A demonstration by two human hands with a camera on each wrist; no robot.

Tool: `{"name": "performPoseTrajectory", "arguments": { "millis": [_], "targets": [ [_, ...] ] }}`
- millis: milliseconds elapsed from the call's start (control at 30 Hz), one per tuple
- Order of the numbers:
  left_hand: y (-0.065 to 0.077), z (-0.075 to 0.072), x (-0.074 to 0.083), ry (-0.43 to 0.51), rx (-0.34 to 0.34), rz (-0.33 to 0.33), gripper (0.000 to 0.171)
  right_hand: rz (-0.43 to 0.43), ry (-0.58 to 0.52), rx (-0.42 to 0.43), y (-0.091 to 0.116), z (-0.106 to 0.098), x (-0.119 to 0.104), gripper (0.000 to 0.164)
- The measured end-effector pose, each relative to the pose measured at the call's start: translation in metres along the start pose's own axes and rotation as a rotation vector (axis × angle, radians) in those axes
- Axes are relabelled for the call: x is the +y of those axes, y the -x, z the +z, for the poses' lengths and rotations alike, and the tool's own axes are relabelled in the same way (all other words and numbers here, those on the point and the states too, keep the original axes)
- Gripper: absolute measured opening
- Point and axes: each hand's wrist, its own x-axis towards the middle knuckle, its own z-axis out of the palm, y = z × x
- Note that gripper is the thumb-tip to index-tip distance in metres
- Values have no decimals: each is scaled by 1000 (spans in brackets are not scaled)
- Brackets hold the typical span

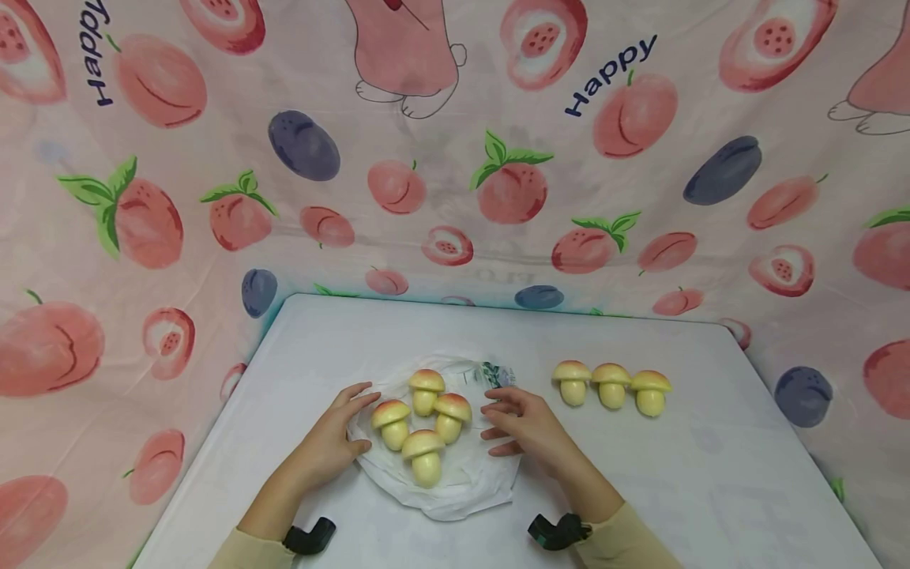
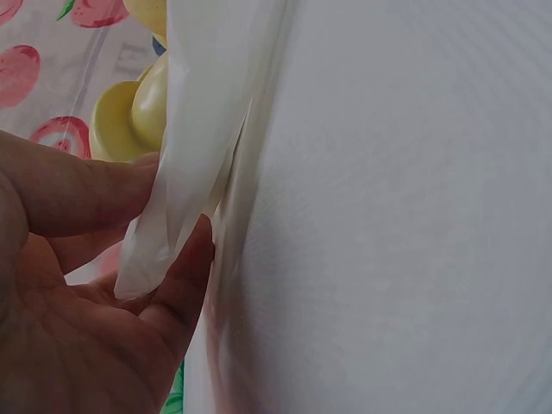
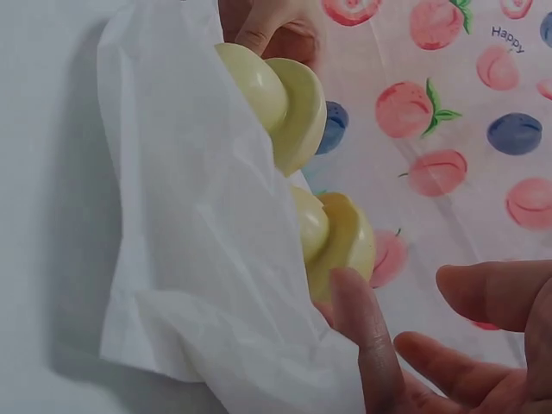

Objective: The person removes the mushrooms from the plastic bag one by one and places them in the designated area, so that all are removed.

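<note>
Several glossy yellow toy mushrooms (image 1: 426,468) with orange-tinged caps stand grouped on a crumpled white plastic bag (image 1: 462,498). At the bag's left edge my left hand (image 1: 325,442) holds the plastic; the left wrist view shows a fold of the bag (image 2: 185,147) between thumb and fingers. My right hand (image 1: 526,427) is at the opposite edge, its fingers loosely spread and holding nothing. In the right wrist view, one fingertip (image 3: 352,289) lies beside the bag's rim, near a mushroom (image 3: 336,241).
Three matching mushrooms (image 1: 611,386) stand in a row to the right of the bag on the white table (image 1: 711,474). A fruit-patterned cloth (image 1: 455,158) hangs behind the table and along its sides. Black wrist mounts (image 1: 309,537) are on both arms.
</note>
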Motion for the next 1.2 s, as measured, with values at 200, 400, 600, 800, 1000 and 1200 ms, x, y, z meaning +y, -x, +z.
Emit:
{"name": "performPoseTrajectory", "arguments": {
  "millis": [200, 400, 600, 800, 1000, 1200],
  "targets": [
    [0, 1, 1, 9, 4, -2, 76, 30, -9, 4, -1, 6, -2, 51],
    [-1, 1, 0, 13, 2, 3, 76, 37, -45, -4, -6, 11, -1, 51],
    [-1, 1, -1, 7, 2, 8, 76, 42, -59, -18, -12, 15, 3, 54],
    [-1, 2, -2, 11, 1, 12, 75, 42, -72, -24, -17, 20, 5, 56],
    [-1, 2, -2, 7, 1, 17, 75, 41, -78, -24, -22, 25, 7, 57],
    [0, 1, -1, 3, 3, 17, 75, 32, -79, -33, -27, 31, 8, 58]
  ]
}}
